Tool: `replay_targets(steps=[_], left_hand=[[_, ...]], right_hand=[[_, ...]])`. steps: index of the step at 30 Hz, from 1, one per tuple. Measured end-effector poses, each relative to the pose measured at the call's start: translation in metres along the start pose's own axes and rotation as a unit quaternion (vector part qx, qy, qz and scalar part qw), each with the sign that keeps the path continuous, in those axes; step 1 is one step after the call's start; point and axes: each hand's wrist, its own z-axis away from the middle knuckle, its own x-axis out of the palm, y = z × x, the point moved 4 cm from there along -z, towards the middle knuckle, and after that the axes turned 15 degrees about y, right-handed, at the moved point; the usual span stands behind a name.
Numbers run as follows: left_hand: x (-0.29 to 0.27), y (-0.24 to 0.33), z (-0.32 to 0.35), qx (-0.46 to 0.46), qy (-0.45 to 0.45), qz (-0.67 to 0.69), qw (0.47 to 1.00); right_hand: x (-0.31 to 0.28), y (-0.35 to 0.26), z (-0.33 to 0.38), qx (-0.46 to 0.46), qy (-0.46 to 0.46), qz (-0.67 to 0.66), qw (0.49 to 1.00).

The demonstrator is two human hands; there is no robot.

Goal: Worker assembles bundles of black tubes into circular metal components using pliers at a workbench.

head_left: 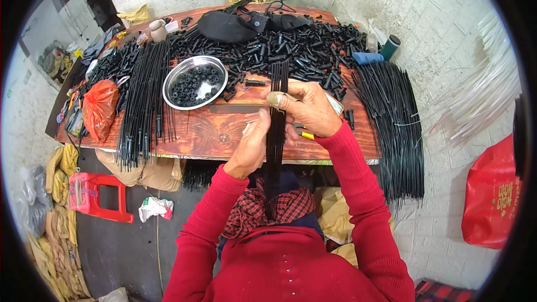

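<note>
A bundle of thin black rods (276, 128) is gripped upright by both hands, just right of the steel bowl (170, 81) of black rings. The right hand (310, 109) is wrapped tight near the top, the left hand (251, 145) closed lower down.

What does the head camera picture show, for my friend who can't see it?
A person in a red sweater holds a bundle of thin black rods upright with the left hand and right hand over a wooden table. The table carries a metal bowl of small black rings, heaps of black tubes and long rod piles.
</note>
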Motion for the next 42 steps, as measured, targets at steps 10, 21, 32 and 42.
replay_targets(steps=[10,21,32,42], left_hand=[[-0.018,-0.009,0.011,0.018,0.088,-0.093,0.992],[-0.009,-0.049,0.07,-0.041,0.035,-0.123,0.991],[0.004,-0.022,0.08,-0.127,0.051,-0.233,0.963],[-0.027,-0.02,0.079,0.034,0.18,-0.174,0.968]], right_hand=[[0.006,-0.044,0.08,-0.312,0.027,0.16,0.936],[-0.036,0.054,0.139,0.114,-0.18,0.244,0.946],[0.034,0.115,0.131,0.059,-0.025,-0.132,0.989],[0.026,0.114,0.134,0.112,-0.004,-0.132,0.985]])
